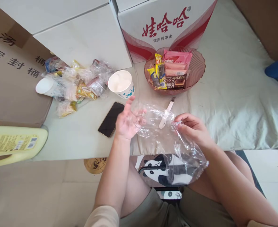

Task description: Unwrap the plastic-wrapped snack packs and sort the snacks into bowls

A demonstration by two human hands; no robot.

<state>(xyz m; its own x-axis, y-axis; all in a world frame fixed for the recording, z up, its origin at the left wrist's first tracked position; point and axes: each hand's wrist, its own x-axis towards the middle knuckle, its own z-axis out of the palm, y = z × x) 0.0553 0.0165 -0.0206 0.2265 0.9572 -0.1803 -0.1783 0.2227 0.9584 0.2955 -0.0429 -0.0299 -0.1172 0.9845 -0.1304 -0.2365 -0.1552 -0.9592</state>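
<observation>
Where pinched, bag between right fingers

The plastic bag is colourless, the ribbed bowl pink.

It is bright, with soft shadows. White sparkles shine on the clear bag. The cloth gleams at right. Tiny words on the yellow jug look fuzzy.

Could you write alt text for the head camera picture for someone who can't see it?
A person's right hand pinches a clear plastic bag that the open left hand touches. Nearby, on pale cloth, are a phone, a white paper cup and a pink bowl of packaged snacks.
</observation>
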